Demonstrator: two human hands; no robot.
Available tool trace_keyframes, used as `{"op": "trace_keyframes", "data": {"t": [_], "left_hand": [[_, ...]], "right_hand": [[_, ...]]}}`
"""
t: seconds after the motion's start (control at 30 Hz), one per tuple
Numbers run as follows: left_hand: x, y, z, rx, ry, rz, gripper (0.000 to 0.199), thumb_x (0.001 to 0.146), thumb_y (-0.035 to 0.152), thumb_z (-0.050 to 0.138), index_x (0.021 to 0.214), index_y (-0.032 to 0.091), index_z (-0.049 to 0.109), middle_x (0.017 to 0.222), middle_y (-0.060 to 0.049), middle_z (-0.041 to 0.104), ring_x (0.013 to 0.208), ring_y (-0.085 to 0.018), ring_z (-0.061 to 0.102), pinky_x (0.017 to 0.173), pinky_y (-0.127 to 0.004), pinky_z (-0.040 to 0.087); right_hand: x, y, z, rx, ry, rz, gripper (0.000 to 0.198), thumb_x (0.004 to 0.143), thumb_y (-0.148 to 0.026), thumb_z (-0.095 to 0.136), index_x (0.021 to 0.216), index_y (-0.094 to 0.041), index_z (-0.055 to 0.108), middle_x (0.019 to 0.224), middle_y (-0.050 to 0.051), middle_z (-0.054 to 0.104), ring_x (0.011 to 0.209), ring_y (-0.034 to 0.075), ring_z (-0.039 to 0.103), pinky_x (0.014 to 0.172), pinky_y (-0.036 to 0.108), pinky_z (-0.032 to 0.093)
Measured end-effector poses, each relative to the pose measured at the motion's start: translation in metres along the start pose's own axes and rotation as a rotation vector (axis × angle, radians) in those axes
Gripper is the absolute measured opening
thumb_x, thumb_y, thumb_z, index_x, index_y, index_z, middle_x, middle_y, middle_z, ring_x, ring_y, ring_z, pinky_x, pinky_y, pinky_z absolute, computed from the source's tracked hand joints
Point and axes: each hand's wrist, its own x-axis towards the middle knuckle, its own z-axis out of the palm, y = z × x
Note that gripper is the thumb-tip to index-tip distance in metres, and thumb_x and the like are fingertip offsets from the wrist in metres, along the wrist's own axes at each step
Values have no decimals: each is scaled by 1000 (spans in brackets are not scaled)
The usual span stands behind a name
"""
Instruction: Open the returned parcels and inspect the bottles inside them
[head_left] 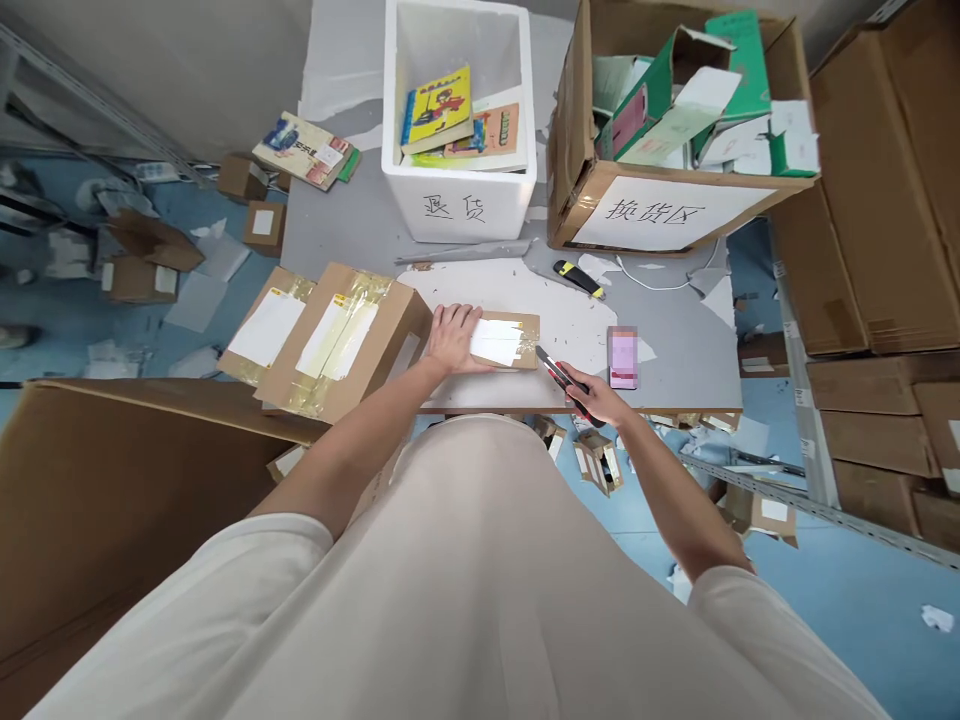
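My left hand (451, 340) grips the left end of a small cardboard box (529, 330), its fingers along the far side and thumb at the near side. The box lies flat on the table, with a white label and clear tape on top. In my right hand (598, 398) is a red and black utility knife (564, 381), fingers wrapped round its handle. The blade tip points at the box's right end; whether it touches the tape I cannot tell. Left of my left hand stands a larger taped box (401, 325), partly overlapping another labelled carton (262, 335).
A white foam bin (457, 205) with books and a big carton (562, 190) of green boxes stand at the table's back. A yellow-black cutter (579, 279) and a phone (623, 357) lie to the right. Books (304, 150) overhang the left edge; a shelf (814, 440) stands right.
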Motion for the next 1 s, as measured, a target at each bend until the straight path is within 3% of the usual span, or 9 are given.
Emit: {"op": "trace_keyframes", "data": {"t": [0.2,0.4,0.5,0.6,0.67,0.73,0.8,0.87,1.0], "left_hand": [[-1,0,3,14,25,27,116,49,72,75,142,12,40,137,-22,48,128,-41,40,116,-57,14],[-2,0,1,33,29,43,114,49,73,74,140,13,43,135,-22,50,128,-40,41,116,-56,17],[0,9,-2,48,23,-15,116,50,76,71,141,11,42,135,-22,50,127,-40,41,115,-56,18],[0,28,-4,86,45,-248,117,56,82,64,143,8,38,134,-25,49,124,-41,42,110,-57,22],[-6,42,-6,99,35,-419,111,65,82,57,145,8,34,135,-26,49,121,-42,43,105,-58,28],[-18,50,-7,74,-18,-499,94,79,72,49,147,9,32,134,-25,51,119,-41,46,99,-56,34],[-34,52,-5,6,-82,-455,71,92,52,41,148,10,33,127,-22,56,116,-37,49,98,-50,37],[-51,49,-1,-86,-112,-372,58,95,35,35,147,9,36,119,-19,60,114,-32,53,99,-44,39],[-74,41,7,-254,-73,-323,56,93,29,36,146,10,38,115,-16,60,109,-27,57,96,-39,45]], "right_hand": [[-5,4,18,99,51,-43,70,91,-41,52,154,-25,27,77,-2,53,47,7,49,42,22,42],[-37,19,10,41,18,-28,71,89,-46,55,152,-26,30,74,-3,55,46,7,48,44,22,41],[-38,26,11,30,154,-65,73,86,-51,56,151,-25,35,82,1,62,47,8,50,44,23,43],[-13,18,29,221,396,-158,82,82,-56,58,151,-26,27,100,5,66,54,10,58,51,27,50],[14,6,50,396,472,-189,77,78,-59,62,143,-25,37,105,6,65,60,11,62,55,28,54],[42,-8,71,506,482,-184,62,73,-59,66,121,-21,51,96,4,66,61,12,62,55,27,53],[65,-18,87,555,479,-170,52,73,-57,66,107,-21,51,79,0,64,57,12,59,51,26,50],[78,-24,96,571,485,-162,47,76,-56,64,104,-22,48,67,-4,59,52,11,54,48,24,47],[77,-24,97,579,500,-169,48,75,-53,66,107,-24,46,79,-2,64,53,10,52,50,25,47]]}}
